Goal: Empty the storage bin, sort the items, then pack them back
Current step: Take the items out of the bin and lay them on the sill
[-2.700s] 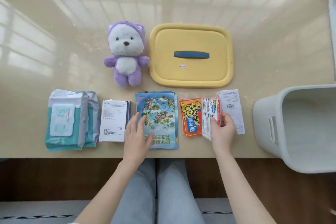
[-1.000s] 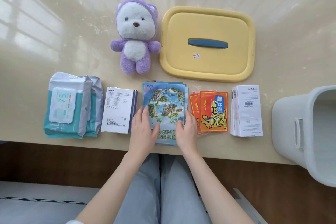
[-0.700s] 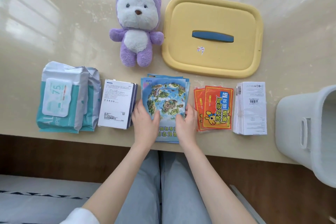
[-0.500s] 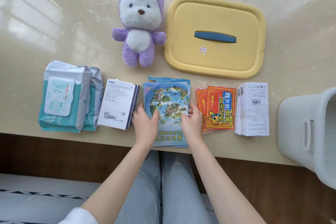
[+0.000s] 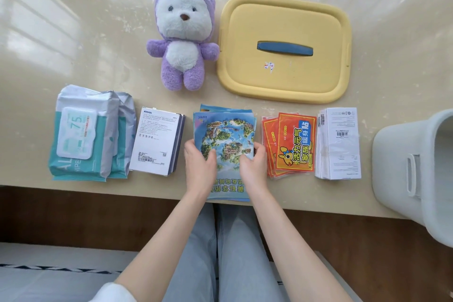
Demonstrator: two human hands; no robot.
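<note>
A stack of blue map booklets (image 5: pixel 226 130) lies at the table's near edge. My left hand (image 5: pixel 199 167) grips its left side and my right hand (image 5: pixel 252 167) grips its right side, thumbs on the cover. Left of it sit a white box (image 5: pixel 157 141) and two teal wet-wipe packs (image 5: pixel 85 132). To the right lie red-orange warmer packets (image 5: pixel 291 142) and white boxes (image 5: pixel 339 144). The grey storage bin (image 5: pixel 416 171) stands at the far right, tipped over the table edge.
A purple and white plush bear (image 5: pixel 183 44) and the bin's yellow lid (image 5: pixel 284 49) with a blue handle lie further back on the beige table (image 5: pixel 73 32). My knees are under the near table edge.
My right hand left the packets on the right and came to the booklet stack. Both hands now hold its sides, and the stack has shifted slightly.
</note>
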